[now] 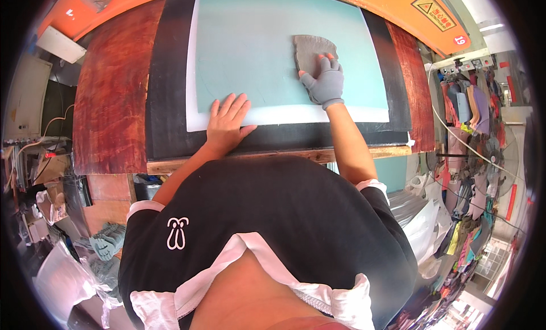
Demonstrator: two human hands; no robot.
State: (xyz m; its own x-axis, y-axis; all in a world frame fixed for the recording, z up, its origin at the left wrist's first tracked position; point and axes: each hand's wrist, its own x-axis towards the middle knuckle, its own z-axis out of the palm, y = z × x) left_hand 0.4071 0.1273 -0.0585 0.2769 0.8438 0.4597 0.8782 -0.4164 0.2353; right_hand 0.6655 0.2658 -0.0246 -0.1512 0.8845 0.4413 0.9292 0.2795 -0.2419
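A pale blue-green sheet (244, 51) with a white border lies over a black board in front of me. My left hand (228, 122) is bare and rests palm down on the sheet's near left corner, fingers spread and holding nothing. On my right hand (326, 82) is a grey glove that leaves the fingertips bare. Its fingers and thumb press on a flat grey pad (313, 47) with a wavy edge, which lies against the sheet right of its middle. My palm hides the pad's near part; I cannot tell its material.
The black board (170, 97) sits on a reddish-brown wooden panel (114, 97) with a wooden strip along the near edge. An orange machine frame (392, 3) crosses the far side. Coloured pieces hang at right beside a fan (493, 158). Plastic bags (65, 279) lie at lower left.
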